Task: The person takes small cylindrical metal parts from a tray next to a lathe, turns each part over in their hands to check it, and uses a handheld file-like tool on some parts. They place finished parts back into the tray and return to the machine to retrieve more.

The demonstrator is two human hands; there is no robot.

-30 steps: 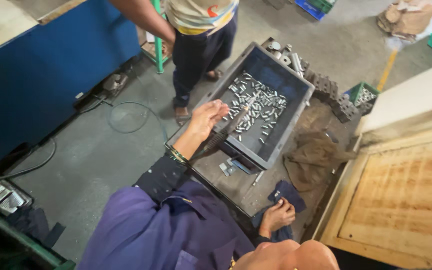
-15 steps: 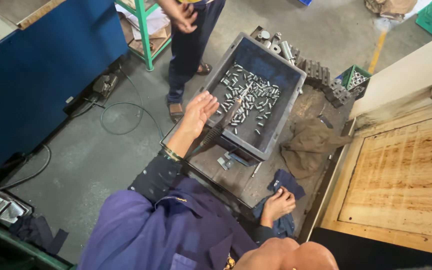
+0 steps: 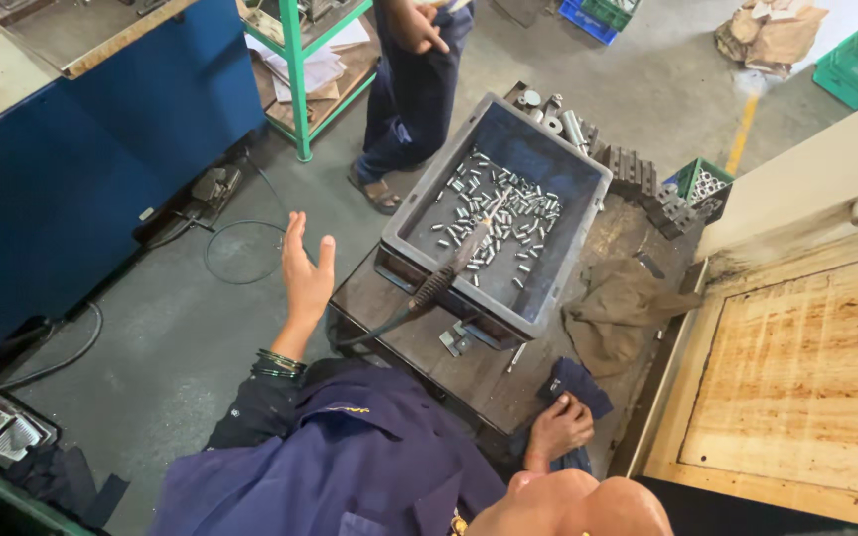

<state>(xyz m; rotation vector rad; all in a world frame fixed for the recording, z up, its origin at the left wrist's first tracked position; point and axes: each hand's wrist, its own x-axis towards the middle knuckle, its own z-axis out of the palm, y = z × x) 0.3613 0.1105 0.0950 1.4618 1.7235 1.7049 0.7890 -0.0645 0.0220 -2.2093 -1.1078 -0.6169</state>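
Note:
My left hand [image 3: 306, 274] is lifted off the work, open with fingers spread, over the grey floor to the left of the low metal table [image 3: 419, 337]. A grey plastic tray [image 3: 419, 213] sits on that table and holds several small shiny metal cylinders [image 3: 508, 213]. A tool with a black ribbed cable [image 3: 446, 278] lies over the tray's near rim, its tip among the pieces. My right hand [image 3: 558, 429] is curled on a dark blue cloth [image 3: 580, 381] at the table's near edge.
Another person's legs [image 3: 404, 109] stand just beyond the tray, beside a green shelf frame [image 3: 295, 79]. A brown rag [image 3: 623, 308] and dark metal blocks [image 3: 647, 184] lie on the table. A wooden board [image 3: 806, 367] is at the right, a blue cabinet [image 3: 81, 189] at the left.
My left hand has come off the tray's left edge and moved left, now open over the floor. The standing person has stepped farther back. My right hand stays on the cloth.

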